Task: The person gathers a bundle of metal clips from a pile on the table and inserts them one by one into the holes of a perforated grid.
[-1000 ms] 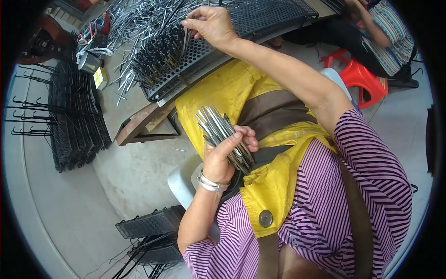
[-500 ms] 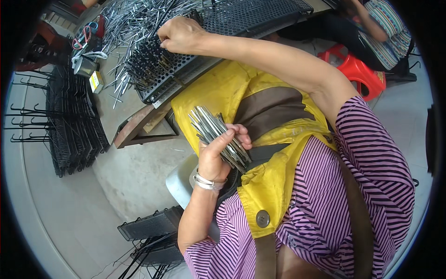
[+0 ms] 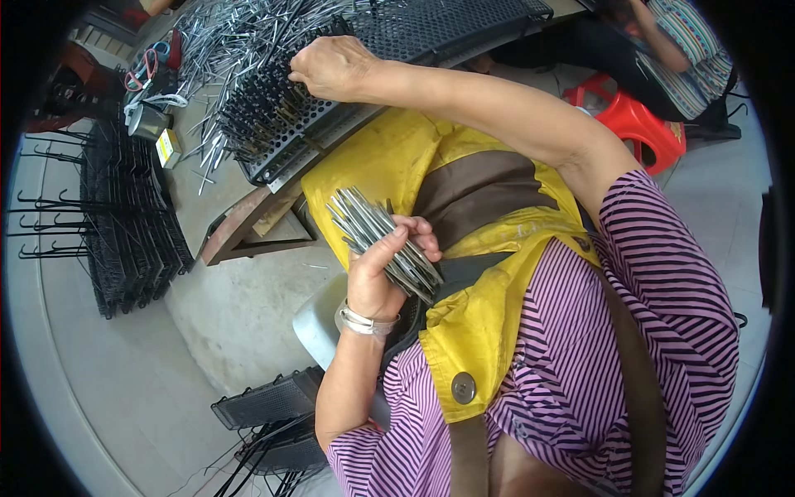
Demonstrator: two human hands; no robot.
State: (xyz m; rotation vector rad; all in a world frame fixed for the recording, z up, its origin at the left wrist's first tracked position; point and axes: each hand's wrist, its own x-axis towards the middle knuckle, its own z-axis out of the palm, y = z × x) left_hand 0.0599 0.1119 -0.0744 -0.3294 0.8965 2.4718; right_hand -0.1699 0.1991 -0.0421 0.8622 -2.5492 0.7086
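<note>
My left hand (image 3: pixel 377 282) is wrapped round a bundle of thin grey metal rods (image 3: pixel 362 222), held in front of the yellow apron (image 3: pixel 397 149). Their upper ends fan out past the thumb. My right hand (image 3: pixel 335 69) reaches across to a long black perforated rack (image 3: pixel 447 29) on the table, its fingers pinched together just over the holes. Whatever is between those fingertips is hidden. Many dark-topped rods (image 3: pixel 257 120) stand upright in the rack's near-left end, beside my right hand. The part to the right of that hand shows bare holes.
A heap of loose metal rods (image 3: pixel 224 37) covers the table behind the rack. Left of it are scissors (image 3: pixel 142 70), a metal cup (image 3: pixel 149 120) and a small yellow-white box (image 3: pixel 168 149). Black hooked racks (image 3: pixel 137 224) hang at left. A person sits near a red stool (image 3: pixel 642 124).
My right hand has shifted slightly right and a little down over the rack. My left hand, still round the rods, has drifted slightly left.
</note>
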